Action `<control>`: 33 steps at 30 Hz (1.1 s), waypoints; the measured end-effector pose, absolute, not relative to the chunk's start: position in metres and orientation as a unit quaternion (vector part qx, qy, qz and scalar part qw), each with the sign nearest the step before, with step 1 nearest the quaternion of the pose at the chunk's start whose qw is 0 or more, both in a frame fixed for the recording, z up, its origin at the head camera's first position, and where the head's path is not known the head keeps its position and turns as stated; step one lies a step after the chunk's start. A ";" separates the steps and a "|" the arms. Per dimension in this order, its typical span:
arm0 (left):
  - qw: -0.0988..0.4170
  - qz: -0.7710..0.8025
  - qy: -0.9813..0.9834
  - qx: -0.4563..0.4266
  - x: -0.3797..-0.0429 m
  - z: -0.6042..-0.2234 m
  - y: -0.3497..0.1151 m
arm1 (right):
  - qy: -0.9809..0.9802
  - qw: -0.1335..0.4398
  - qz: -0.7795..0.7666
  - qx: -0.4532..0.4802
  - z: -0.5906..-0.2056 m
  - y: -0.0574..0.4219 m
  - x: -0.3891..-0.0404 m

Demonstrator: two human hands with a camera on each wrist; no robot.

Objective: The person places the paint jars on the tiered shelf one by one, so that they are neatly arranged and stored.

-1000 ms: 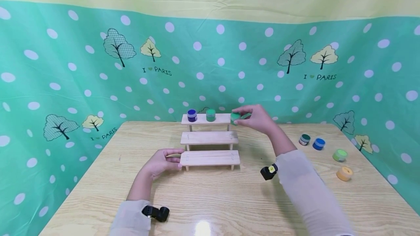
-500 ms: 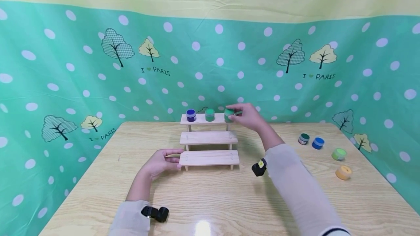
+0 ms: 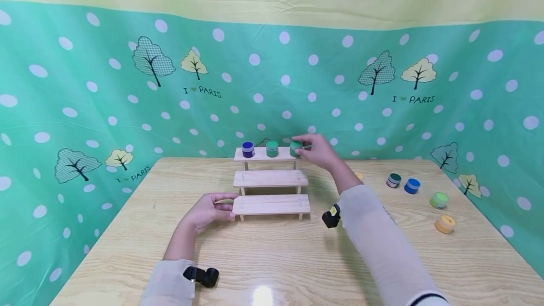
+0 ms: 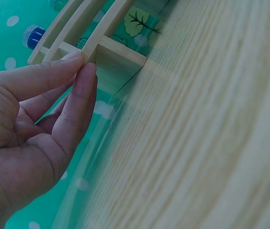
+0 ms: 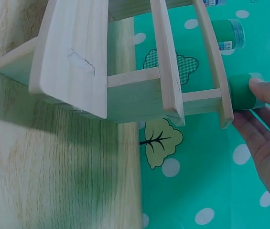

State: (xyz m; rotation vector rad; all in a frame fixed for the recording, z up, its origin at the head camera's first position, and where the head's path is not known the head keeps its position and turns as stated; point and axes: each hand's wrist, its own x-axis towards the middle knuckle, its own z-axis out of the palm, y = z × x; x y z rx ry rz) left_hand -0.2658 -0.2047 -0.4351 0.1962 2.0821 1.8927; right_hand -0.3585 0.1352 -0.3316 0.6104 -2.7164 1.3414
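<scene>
A three-step wooden display stand (image 3: 271, 204) stands on the table. My left hand (image 3: 211, 212) pinches the left end of its lowest step between thumb and fingertips, as the left hand (image 4: 34, 119) in the left wrist view shows. At the right end of the top step, my right hand (image 3: 319, 151) grips a small green paint jar (image 3: 296, 148). In the right wrist view that green jar (image 5: 242, 91) has its base right at the step's surface. A dark blue paint jar (image 3: 248, 150) and another green paint jar (image 3: 272, 149) sit farther left on the same step.
On the table's right side are a dark green jar (image 3: 394, 180), a blue jar (image 3: 412, 185), a light green jar (image 3: 439, 200) and an orange jar (image 3: 445, 224). A yellowish jar (image 3: 359, 175) is partly hidden behind my right forearm. A dotted curtain (image 3: 284, 79) hangs behind the table.
My right hand has moved left with the green jar, from beyond the top step's right end to over it. My left hand has kept its place on the stand.
</scene>
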 end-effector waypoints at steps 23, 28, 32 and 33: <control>0.161 0.657 0.734 0.064 -0.266 -0.435 -0.204 | -0.856 0.025 0.487 0.173 -0.339 0.142 -0.358; 0.159 0.661 0.731 0.062 -0.267 -0.436 -0.204 | -0.844 0.042 0.506 0.173 -0.339 0.148 -0.352; 0.160 0.661 0.731 0.061 -0.267 -0.435 -0.204 | -0.837 0.067 0.510 0.187 -0.341 0.152 -0.347; 0.161 0.661 0.730 0.062 -0.267 -0.435 -0.204 | -0.835 0.071 0.511 0.191 -0.341 0.153 -0.346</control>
